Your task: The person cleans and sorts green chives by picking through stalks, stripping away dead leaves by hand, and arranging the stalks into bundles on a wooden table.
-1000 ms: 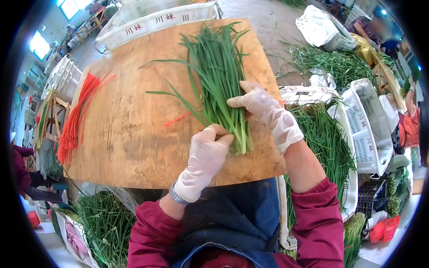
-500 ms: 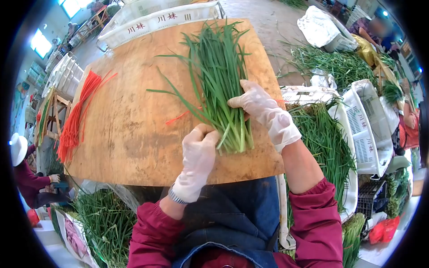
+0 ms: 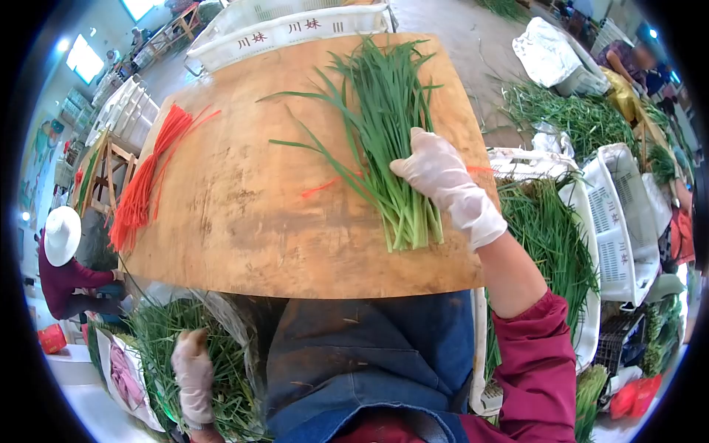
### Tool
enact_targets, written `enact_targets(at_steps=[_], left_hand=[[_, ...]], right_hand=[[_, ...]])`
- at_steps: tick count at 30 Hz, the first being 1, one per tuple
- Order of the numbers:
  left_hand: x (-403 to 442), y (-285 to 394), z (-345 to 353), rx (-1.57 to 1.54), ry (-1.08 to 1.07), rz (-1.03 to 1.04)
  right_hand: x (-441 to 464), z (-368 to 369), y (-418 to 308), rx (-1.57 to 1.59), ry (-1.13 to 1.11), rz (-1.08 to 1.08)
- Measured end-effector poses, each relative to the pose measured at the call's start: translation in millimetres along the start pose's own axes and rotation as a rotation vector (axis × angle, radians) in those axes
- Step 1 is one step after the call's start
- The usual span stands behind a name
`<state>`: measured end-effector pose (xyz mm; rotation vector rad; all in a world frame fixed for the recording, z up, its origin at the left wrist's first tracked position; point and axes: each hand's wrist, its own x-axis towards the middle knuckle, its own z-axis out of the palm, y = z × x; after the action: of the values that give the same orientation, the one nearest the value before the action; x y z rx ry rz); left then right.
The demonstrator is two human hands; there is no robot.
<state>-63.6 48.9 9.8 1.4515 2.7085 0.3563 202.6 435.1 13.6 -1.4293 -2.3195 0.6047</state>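
Greens (image 3: pixel 388 125), long and narrow, are lying in a loose bunch on the right half of the wooden surface (image 3: pixel 244 244), their pale stalk ends pointing toward the person and their leaf tips toward the far edge. A few leaves are splaying out to the left. Of the two hands, the right hand (image 3: pixel 439 173) is gripping the bunch from its right side, the thumb lying over the stalks and the other fingers mostly hidden beneath. The left hand (image 3: pixel 193 376), also gloved, is hanging off the surface, over a heap of loose greenery (image 3: pixel 159 325) at the lower left; it is blurring, so whether it is pinching anything cannot be told.

A red strip (image 3: pixel 321 189) is lying just left of the stalks, and a bit of red is showing beyond the right hand; whether the two are joining under the bunch is hidden. Red strands (image 3: pixel 151 177) are lying in a bundle along the left edge. A white crate (image 3: pixel 292 33) is standing beyond the far edge. At the far left, a co-worker (image 3: pixel 66 284) is wearing a white hat (image 3: pixel 62 235).
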Motion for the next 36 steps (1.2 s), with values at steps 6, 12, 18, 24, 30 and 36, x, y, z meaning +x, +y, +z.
enact_targets(at_steps=[6, 12, 18, 24, 30, 36], left_hand=[[48, 135, 36, -0.352, 0.012, 0.407], [75, 184, 65, -0.629, -0.119, 0.346], [114, 191, 89, -0.827, -0.061, 0.177], [155, 207, 100, -0.488, 0.076, 0.225], [190, 219, 105, -0.109, 0.223, 0.329], [208, 218, 105, 0.094, 0.233, 0.587]], right_hand=[[-16, 23, -39, -0.275, 0.154, -0.119], [-26, -1, -29, -0.299, 0.254, -0.211], [-79, -53, 40, 0.305, 0.452, -0.161], [-198, -93, 128, 0.713, 0.487, 0.504], [-230, -76, 156, 0.587, 0.516, 0.627], [-120, -39, 143, 0.078, 0.605, -0.096]])
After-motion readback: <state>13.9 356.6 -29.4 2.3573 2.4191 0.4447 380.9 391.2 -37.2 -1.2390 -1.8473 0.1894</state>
